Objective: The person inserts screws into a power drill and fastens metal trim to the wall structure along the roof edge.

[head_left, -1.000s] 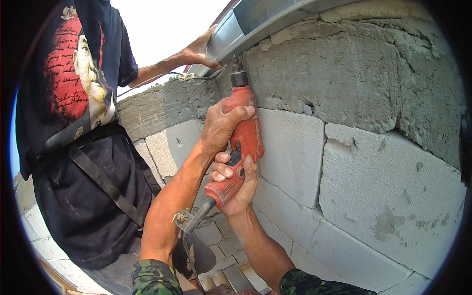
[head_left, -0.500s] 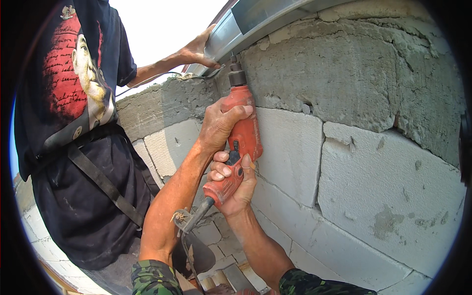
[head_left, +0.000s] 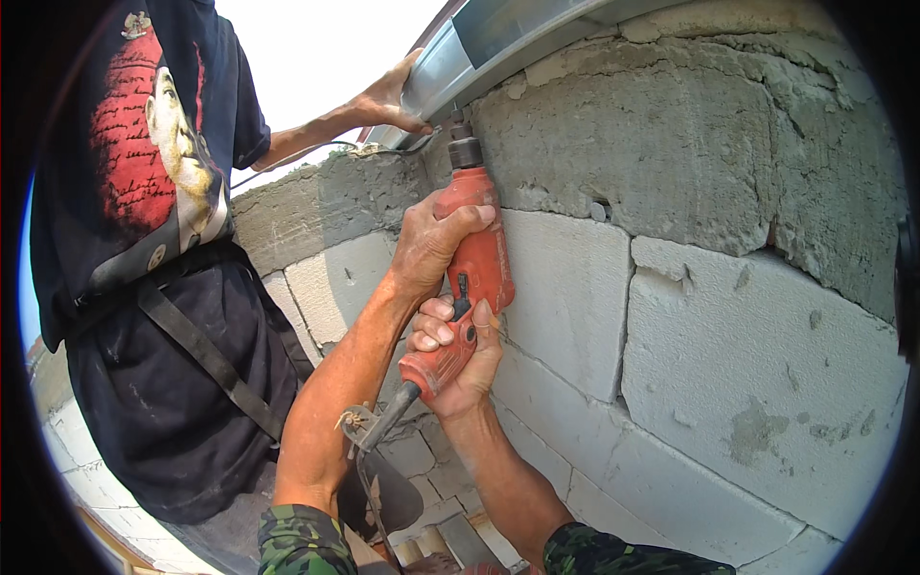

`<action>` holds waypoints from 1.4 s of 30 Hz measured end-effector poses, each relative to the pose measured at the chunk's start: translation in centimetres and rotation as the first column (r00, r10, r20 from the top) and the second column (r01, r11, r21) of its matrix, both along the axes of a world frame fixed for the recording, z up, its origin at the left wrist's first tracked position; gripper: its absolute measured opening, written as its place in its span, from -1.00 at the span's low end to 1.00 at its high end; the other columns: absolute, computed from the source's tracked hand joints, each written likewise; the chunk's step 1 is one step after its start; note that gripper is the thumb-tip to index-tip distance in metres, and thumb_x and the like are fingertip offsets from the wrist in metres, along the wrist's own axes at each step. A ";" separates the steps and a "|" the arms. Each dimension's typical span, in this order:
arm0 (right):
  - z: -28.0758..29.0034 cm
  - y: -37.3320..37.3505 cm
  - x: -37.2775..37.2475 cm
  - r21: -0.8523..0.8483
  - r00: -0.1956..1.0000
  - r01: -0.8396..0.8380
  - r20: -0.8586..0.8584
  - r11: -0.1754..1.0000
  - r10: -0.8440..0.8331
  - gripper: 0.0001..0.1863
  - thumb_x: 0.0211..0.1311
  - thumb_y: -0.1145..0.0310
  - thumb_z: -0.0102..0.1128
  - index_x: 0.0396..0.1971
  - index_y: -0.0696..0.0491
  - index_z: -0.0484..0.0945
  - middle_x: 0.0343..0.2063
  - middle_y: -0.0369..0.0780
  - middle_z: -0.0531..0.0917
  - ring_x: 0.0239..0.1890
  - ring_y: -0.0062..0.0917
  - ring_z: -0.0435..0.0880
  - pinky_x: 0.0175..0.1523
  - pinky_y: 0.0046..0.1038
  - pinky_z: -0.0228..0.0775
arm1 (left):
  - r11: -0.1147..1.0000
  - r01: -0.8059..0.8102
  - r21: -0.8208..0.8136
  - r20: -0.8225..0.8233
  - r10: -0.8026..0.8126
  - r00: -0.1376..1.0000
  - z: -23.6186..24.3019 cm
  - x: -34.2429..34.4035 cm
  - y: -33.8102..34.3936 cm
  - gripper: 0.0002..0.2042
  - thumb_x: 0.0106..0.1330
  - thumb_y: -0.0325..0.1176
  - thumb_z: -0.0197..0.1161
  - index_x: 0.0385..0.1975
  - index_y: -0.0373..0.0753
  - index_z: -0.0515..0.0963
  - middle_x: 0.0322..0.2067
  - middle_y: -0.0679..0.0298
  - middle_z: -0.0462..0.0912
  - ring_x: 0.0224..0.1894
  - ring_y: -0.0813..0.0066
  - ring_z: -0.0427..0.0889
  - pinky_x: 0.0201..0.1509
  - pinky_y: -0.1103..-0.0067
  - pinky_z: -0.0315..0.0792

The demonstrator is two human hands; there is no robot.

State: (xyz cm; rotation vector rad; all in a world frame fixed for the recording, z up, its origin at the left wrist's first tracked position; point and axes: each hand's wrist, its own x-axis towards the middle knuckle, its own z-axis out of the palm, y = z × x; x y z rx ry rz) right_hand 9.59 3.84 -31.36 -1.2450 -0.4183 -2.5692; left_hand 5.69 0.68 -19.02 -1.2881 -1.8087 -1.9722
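A red corded drill [head_left: 484, 259] points upward, its black chuck [head_left: 465, 150] close beneath the silver metal channel [head_left: 436, 81]; the bit's contact point is too small to make out. My left hand [head_left: 436, 240] wraps round the drill's upper body, thumb across it. Lower down, my right hand [head_left: 470, 379] grips the rear handle at the black trigger. A cable with a small metal piece [head_left: 362, 431] hangs from the handle's end. Another person's hand [head_left: 388, 101] holds the channel, just left of the chuck.
A co-worker in dark clothes [head_left: 172, 345] stands at the left, close to my forearm. A wall of white blocks [head_left: 728, 364] topped by a rough grey cement band [head_left: 671, 144] fills the right and middle. Some pieces of material [head_left: 450, 537] lie below.
The drill and both my hands stay almost in place, with only a slight shift of my right fingers at the trigger. The co-worker's hand stays on the channel.
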 end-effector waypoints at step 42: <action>0.5 0.1 0.8 0.051 0.997 0.068 0.027 0.996 -0.069 -0.53 0.29 0.03 0.17 -0.18 0.17 0.35 -0.31 -0.28 0.40 -0.38 -0.59 0.46 -0.18 -0.49 0.42 | 1.000 -0.014 0.011 -0.012 0.014 1.000 0.1 -0.3 0.1 -0.56 0.08 -0.15 0.35 -0.18 -0.39 0.51 -0.33 0.20 0.59 -0.31 0.49 0.56 -0.22 0.58 0.47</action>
